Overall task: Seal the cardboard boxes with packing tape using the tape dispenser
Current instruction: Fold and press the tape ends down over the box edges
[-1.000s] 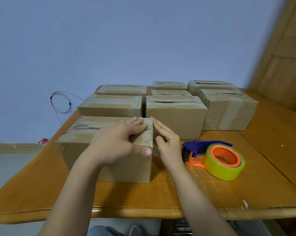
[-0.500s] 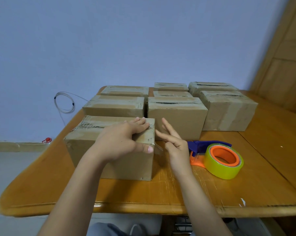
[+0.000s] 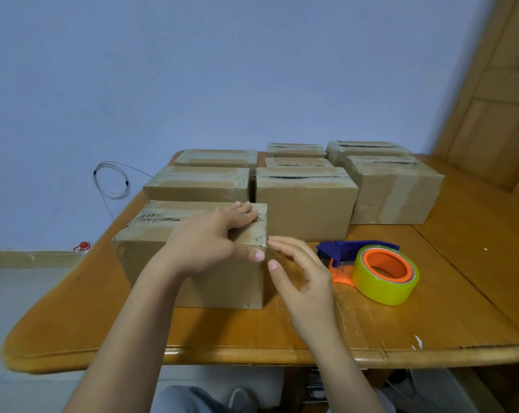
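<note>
Wooden desk (image 3: 431, 308) is carrying closed boxes (image 3: 306, 210), contents hidden. Left hand (image 3: 204, 239) is pressing flat on the nearest box (image 3: 151, 254); right hand (image 3: 303, 272), fingers loosely spread, is returning to its corner.

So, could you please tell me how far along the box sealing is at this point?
Done, apparently: the nearest box carries tape along its top seam, as does the right-hand box. In hand: the left hand presses that box's right end while the right hand hovers open beside it, likely smoothing the tape end. The tape dispenser lies on the table. Left: the middle box shows a dark gap along its seam.
</note>
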{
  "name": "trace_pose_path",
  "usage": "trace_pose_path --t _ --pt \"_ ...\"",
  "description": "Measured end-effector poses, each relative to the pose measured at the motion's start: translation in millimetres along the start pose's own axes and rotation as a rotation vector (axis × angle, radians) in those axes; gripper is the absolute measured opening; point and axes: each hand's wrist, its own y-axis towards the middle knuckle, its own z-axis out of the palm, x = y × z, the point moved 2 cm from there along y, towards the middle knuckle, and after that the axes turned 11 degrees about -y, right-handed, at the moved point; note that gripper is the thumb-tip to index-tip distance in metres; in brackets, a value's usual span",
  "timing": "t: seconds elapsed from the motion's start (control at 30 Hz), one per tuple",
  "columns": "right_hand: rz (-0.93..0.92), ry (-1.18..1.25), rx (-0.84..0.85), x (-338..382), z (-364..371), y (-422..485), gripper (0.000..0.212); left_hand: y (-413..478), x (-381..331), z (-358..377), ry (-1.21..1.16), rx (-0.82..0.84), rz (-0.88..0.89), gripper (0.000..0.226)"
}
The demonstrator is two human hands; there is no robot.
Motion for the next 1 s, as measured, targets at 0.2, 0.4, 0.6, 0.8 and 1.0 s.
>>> trace_pose_path --t 0.2,0.4,0.6,0.8,1.0 --pt "0.097 0.058 -0.042 4.9 4.6 -3.2 0.023 0.2 1.1 -0.2 -0.011 -0.001 0.001 0.078" --pt "0.110 0.044 -0.065 10.0 5.3 -1.8 0.017 0.9 1.8 0.5 0.012 -0.002 0.006 0.078" --pt "0.148 0.074 -0.058 7.1 1.5 2.5 0.014 0.8 2.6 0.4 -0.004 -0.001 0.009 0.080" --pt "0.221 0.195 -0.036 6.6 1.0 4.6 0.020 -0.5 1.5 0.2 0.029 0.005 0.022 0.081" --pt "0.243 0.234 0.025 0.3 -1.8 17.6 0.024 -0.5 -0.1 -0.4 0.089 0.034 0.032 0.082"
